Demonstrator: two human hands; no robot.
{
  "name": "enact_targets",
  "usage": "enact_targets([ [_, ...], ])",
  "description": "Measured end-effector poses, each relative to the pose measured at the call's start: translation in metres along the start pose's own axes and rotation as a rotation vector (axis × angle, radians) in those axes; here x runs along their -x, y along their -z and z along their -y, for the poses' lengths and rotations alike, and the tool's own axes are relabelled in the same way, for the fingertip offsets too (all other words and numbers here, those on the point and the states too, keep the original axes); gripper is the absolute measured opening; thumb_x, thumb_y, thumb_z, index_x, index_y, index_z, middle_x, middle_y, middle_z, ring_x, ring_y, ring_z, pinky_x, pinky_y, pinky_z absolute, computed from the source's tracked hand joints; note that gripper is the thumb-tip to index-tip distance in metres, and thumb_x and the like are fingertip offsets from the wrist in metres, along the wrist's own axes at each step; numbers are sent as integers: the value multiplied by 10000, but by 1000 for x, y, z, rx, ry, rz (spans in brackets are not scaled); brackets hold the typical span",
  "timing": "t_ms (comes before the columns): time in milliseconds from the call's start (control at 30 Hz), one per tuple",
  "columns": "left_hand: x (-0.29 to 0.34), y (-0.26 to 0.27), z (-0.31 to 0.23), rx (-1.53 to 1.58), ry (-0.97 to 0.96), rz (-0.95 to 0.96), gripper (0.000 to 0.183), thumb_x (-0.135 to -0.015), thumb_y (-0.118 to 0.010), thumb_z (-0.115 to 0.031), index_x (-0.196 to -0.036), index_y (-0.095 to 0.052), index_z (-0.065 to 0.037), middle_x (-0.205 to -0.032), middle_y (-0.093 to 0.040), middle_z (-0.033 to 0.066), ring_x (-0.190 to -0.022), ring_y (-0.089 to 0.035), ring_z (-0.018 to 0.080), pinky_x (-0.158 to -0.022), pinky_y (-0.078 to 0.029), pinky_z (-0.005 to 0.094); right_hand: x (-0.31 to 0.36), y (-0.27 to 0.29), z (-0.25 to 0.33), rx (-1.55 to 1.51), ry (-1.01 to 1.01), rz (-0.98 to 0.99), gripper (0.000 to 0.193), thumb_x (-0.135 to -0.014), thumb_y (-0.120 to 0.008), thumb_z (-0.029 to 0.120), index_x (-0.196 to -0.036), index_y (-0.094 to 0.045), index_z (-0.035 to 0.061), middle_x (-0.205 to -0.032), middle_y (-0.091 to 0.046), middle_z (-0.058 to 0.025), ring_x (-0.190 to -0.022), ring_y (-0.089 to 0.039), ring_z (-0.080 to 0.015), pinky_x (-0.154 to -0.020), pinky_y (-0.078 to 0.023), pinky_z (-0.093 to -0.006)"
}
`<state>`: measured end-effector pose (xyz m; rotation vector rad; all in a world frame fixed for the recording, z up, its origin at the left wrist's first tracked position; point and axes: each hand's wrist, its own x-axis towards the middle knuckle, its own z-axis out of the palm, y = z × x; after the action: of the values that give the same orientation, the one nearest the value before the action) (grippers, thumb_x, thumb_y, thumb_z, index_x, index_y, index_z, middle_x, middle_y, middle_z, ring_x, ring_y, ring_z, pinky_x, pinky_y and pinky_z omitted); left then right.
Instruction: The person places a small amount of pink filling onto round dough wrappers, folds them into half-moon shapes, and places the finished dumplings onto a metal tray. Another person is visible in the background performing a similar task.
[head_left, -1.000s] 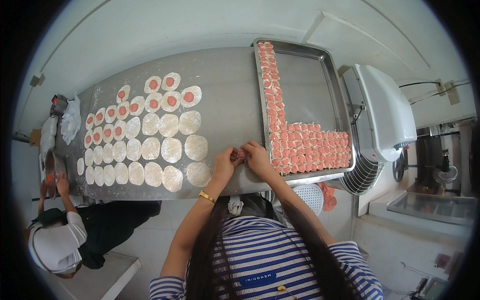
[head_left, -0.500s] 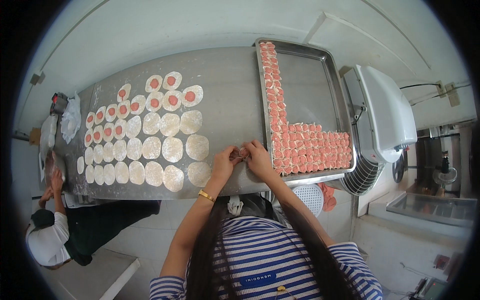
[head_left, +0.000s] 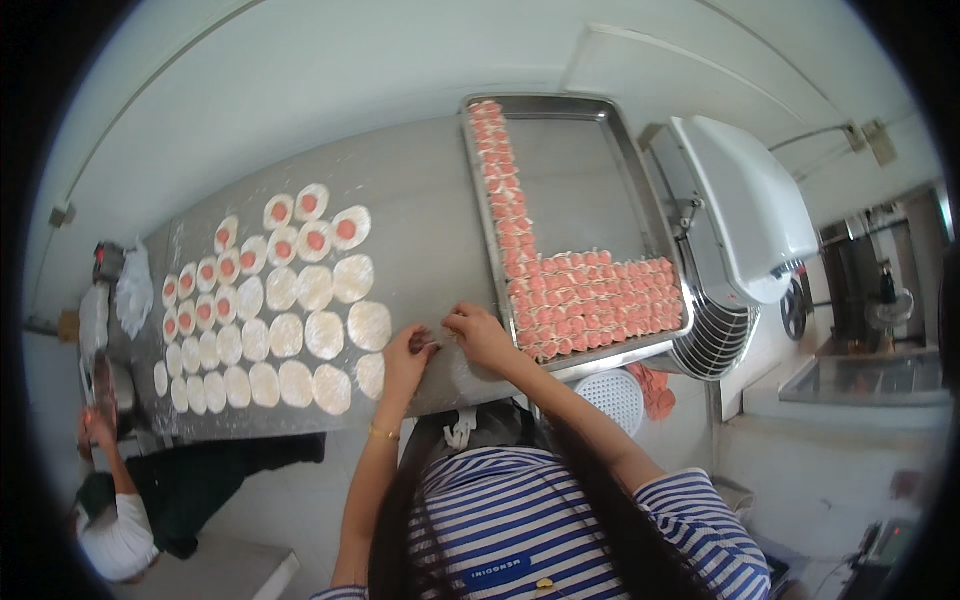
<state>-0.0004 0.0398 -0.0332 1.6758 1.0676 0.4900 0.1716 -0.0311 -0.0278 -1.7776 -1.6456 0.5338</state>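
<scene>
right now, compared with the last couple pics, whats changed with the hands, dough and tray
The left hand and right hand, earlier together around a small filled piece, have parted sideways; whether either still holds the piece is too blurred to tell. The whole view has also shifted. The dough rounds, the tray and the L-shaped block of filled pieces look as they were.

left hand (head_left: 406, 360) now drawn apart from right hand (head_left: 481, 338), view tilted
</scene>
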Motion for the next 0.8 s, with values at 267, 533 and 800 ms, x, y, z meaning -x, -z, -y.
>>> enact_targets([
  [267, 31, 15, 6, 118, 69, -36, 279, -764, -656, 59, -1036, -595, 43, -910, -667, 109, -825, -643, 137, -745, -524, 250, 2, 165, -100, 17, -300, -400, 320, -682, -664, 17, -993, -674, 92, -907, -643, -108, -782, -646, -265, -699, -522, -343],
  [533, 45, -2, -10, 115, 64, -28, 275, -774, -643, 68, -1042, -584, 52, -928, -655, 106, -841, -637, 138, -760, -519, 248, 22, 226, -200, 302, -405, -141, 261, -652, -667, 54, -910, -702, 69, -880, -656, -151, -815, -650, -299, -749, -519, -372],
  [800, 55, -27, -20, 135, 53, -19, 283, -780, -627, 87, -1057, -581, 51, -939, -646, 97, -845, -621, 123, -761, -518, 244, 25, 232, -194, 238, -330, -8, 275, -681, -635, 79, -946, -703, 56, -931, -669, -178, -869, -645, -327, -786, -514, -363],
])
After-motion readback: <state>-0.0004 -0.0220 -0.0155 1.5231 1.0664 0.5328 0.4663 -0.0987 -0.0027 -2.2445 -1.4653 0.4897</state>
